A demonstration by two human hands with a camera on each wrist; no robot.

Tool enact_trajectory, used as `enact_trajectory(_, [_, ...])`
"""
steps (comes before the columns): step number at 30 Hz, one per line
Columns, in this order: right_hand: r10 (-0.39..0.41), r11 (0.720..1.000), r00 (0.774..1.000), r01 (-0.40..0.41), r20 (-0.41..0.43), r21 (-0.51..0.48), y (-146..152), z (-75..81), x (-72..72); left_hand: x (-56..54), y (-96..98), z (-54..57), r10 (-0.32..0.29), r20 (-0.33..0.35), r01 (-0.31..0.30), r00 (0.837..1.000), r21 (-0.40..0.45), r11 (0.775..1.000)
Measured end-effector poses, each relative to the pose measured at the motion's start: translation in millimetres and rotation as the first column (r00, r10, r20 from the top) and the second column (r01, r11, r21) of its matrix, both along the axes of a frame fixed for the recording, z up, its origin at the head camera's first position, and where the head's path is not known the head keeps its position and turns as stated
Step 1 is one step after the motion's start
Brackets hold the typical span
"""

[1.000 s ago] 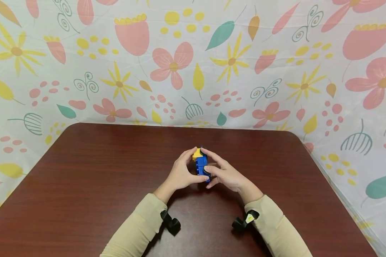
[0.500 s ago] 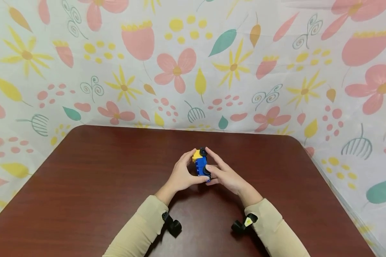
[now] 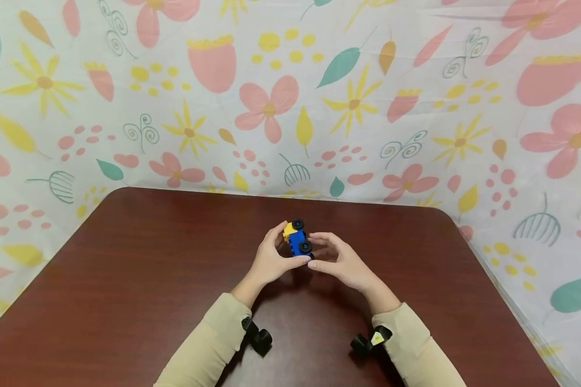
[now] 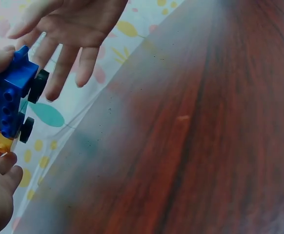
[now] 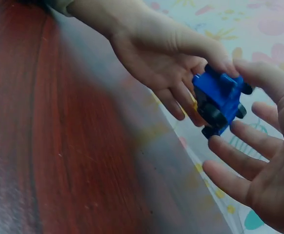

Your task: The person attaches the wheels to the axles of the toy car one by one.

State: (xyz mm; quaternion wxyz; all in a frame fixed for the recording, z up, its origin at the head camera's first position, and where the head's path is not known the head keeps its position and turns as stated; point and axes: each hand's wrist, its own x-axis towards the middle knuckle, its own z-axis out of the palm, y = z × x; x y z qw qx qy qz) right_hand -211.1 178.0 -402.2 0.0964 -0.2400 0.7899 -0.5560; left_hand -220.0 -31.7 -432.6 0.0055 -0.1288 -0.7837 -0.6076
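Note:
A small toy car (image 3: 297, 242) of blue studded building bricks, with a yellow brick (image 3: 289, 229) at its far end and black wheels (image 3: 305, 246), is held above the table. My left hand (image 3: 267, 262) grips it lengthwise, thumb at the blue near end and fingertips at the yellow end. The wheels face right, the studs left. Just to the right is my right hand (image 3: 349, 267), its fingers spread and loosely bent; in the left wrist view this right hand (image 4: 81, 22) shows its fingers off the car. Its thumb tip is right by the car's near end.
The dark reddish-brown table (image 3: 150, 279) spreads under both hands. Behind it hangs a white cloth (image 3: 348, 129) printed with flowers and leaves. A black camera mount sits on each wrist, the left mount (image 3: 259, 337) and the right mount (image 3: 365, 341).
My right fingers have come off the car's wheel side and opened out to the right. My left hand still holds the car, which has shifted slightly left and shows more of its wheels.

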Motion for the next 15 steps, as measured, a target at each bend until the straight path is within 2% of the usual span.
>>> enact_trajectory(5, [-0.039, 0.999, 0.997, 0.041, -0.072, 0.025, -5.6, 0.5, 5.0, 0.5, 1.0, 0.7, 0.005, 0.044, -0.005, 0.999, 0.021, 1.0])
enact_trajectory(9, [-0.084, 0.995, 0.988, 0.089, -0.133, 0.039, -10.8, 5.5, 9.0, 0.0, 1.1, 1.6, 0.001, 0.052, -0.004, 0.999, 0.059, 0.998])
enact_trajectory(15, [-0.151, 0.987, 0.951, 0.161, -0.269, 0.013, -17.5, 27.0, 21.3, -1.5, -0.8, 1.7, -0.013, 0.077, 0.001, 0.997, 0.149, 0.989])
